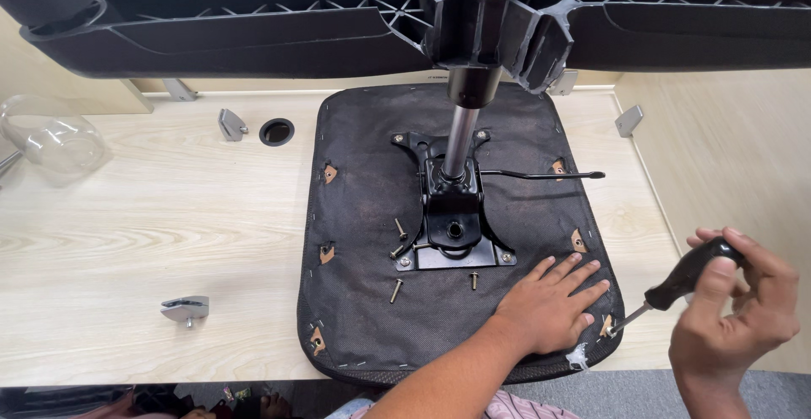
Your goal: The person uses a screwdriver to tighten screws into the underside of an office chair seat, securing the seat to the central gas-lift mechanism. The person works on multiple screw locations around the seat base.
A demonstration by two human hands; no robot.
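An upturned office chair seat (372,301) covered in black fabric lies on a light wooden table (127,225). A black metal mechanism plate (453,220) with a gas cylinder (459,136) is bolted to its middle, and the black star base (253,30) spreads overhead. My left hand (553,301) lies flat, fingers spread, on the seat's near right part. My right hand (739,301) grips a black-handled screwdriver (676,288) whose tip meets the seat's near right corner hole (606,328). Loose bolts (397,288) lie on the fabric near the plate.
Metal brackets (186,307), (231,123) sit on the table, next to a round cable hole (276,131). A clear plastic bag (51,140) lies at the far left. A thin black lever (541,174) juts right from the mechanism. The table's near edge runs just below the seat.
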